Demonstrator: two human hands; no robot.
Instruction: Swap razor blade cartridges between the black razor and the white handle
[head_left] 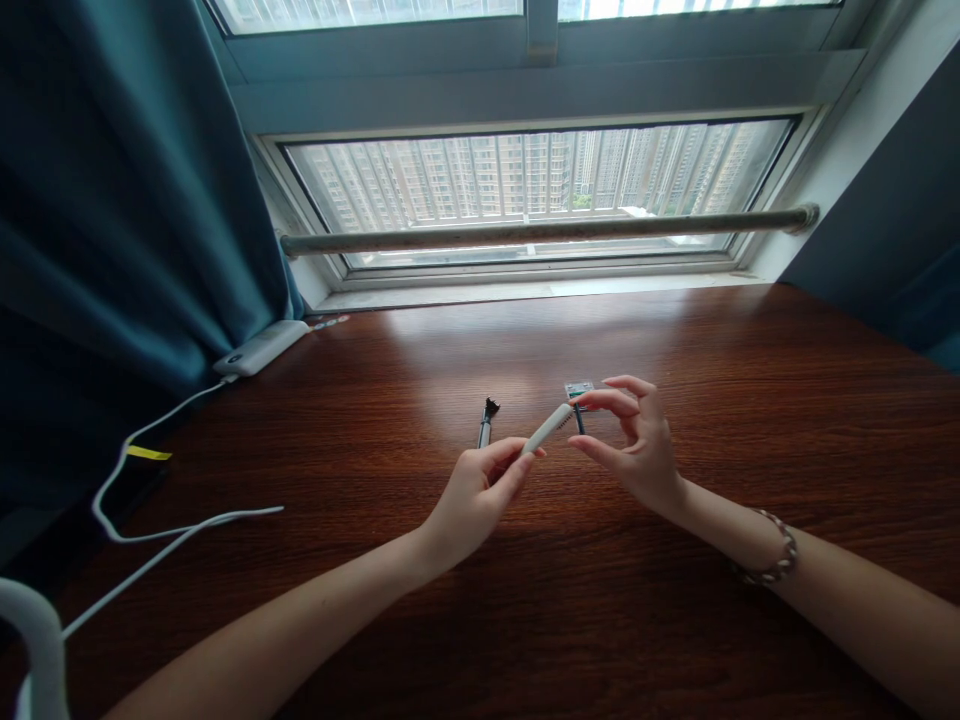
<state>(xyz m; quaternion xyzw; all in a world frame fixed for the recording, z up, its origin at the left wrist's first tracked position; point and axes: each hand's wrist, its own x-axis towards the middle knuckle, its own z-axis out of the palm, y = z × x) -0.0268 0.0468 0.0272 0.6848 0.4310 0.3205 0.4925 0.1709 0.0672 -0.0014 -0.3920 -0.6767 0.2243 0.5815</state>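
Apparently midway, the left hand [472, 500] grips the white stick [547, 429] — the right hand [641, 450] brackets a dark strip [579, 419], grip indeterminable — with the black-tipped tool [484, 430] unheld at left.

The left forearm [300, 625] is stretched up from the bottom edge and is slanted to the right. It is kept bare, and the left wrist [420, 558] is held almost straight. The left hand [472, 500] is closed in a pinch: its thumb [512, 482] is laid on the near side, and its fingers are curled on the far side. The right forearm [862, 610] is reached in from the lower right and is slanted up to the left. The right hand [646, 450] is placed just beside the left one. Its thumb [594, 452] and pointing finger [606, 401] are spread apart, and another finger [634, 383] is lifted behind them, softly bent.
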